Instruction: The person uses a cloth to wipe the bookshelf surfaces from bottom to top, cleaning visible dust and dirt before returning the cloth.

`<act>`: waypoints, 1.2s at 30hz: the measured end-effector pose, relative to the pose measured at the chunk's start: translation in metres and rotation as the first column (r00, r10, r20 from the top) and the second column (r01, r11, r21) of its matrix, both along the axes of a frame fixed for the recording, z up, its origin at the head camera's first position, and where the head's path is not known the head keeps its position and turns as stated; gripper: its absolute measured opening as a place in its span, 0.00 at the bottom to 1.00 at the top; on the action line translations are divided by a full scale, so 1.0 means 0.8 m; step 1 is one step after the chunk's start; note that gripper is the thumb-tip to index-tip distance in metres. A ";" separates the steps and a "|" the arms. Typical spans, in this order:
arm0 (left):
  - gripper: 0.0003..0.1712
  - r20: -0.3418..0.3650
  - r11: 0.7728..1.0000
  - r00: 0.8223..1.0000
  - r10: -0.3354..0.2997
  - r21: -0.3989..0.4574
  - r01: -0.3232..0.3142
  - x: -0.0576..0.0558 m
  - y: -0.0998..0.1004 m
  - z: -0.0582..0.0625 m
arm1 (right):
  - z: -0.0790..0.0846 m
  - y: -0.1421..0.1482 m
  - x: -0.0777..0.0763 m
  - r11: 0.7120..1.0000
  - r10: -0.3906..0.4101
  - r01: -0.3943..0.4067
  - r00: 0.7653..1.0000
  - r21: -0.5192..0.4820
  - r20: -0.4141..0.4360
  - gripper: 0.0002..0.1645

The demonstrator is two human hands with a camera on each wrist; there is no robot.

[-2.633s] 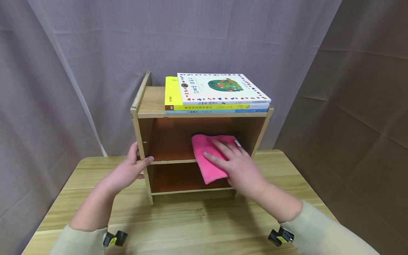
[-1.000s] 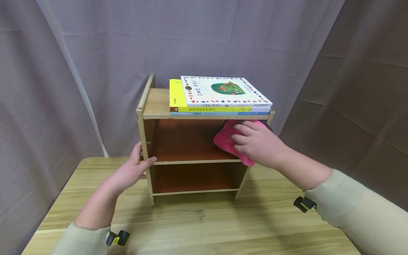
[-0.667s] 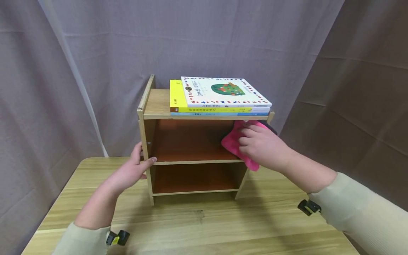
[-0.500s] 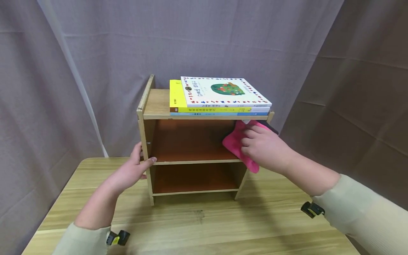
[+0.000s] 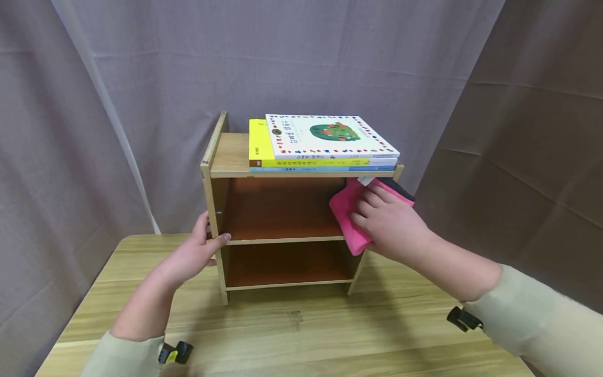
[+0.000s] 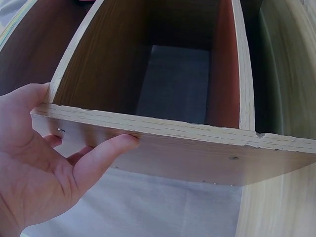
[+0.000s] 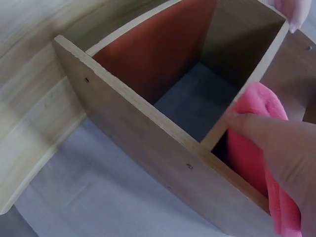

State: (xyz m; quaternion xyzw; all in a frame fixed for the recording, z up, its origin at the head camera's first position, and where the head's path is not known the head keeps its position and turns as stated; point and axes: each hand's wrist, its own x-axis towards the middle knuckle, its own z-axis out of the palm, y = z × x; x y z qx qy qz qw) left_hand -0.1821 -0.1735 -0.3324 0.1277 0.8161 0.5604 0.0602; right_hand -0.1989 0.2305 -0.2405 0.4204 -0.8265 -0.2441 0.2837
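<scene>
Okay, head view: the pink cloth (image 5: 346, 217) has been shifted from mid-shelf to the right-hand end of the shelf unit (image 5: 278, 209), so that end is seemingly being worked now. One cloth, one unit, three books (image 5: 330, 139) stacked on top of it. Left wrist: the unit's side panel (image 6: 187, 150) is pinched in the left hand's (image 6: 44, 168) nearly closed grip. Right wrist: the cloth's bunched in the right hand's (image 7: 291, 148) curled grip.

From afar I see a pink, dark-backed fabric cloth (image 5: 345, 210) bunched in the right hand (image 5: 394, 226), across the right side of an upright, light-edged wooden shelf unit (image 5: 282, 209) the left hand (image 5: 192, 257) grips
</scene>
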 end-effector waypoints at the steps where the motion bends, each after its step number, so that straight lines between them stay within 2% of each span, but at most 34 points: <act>1: 0.48 0.000 1.000 1.000 0.001 0.000 -0.001 0.000 0.000 0.000 | -0.002 -0.002 0.000 1.000 -0.012 0.012 1.000 -0.012 -0.004 0.34; 8: 0.48 0.001 1.000 1.000 0.002 -0.003 -0.002 -0.001 0.000 -0.003 | -0.008 -0.017 0.002 0.993 -0.111 0.110 0.994 -0.047 -0.013 0.35; 17: 0.48 -0.002 1.000 1.000 0.006 -0.016 -0.006 0.000 0.000 -0.001 | -0.014 -0.031 -0.003 0.979 -0.183 0.183 0.983 -0.089 0.015 0.35; 26: 0.46 -0.008 1.000 1.000 0.008 -0.002 -0.008 0.001 -0.003 -0.004 | -0.016 -0.045 -0.002 0.967 -0.228 0.233 0.972 -0.106 0.062 0.36; 36: 0.48 -0.004 1.000 1.000 0.012 -0.002 -0.012 -0.001 -0.001 -0.004 | -0.022 -0.055 0.001 0.947 -0.278 0.299 0.947 -0.122 0.162 0.36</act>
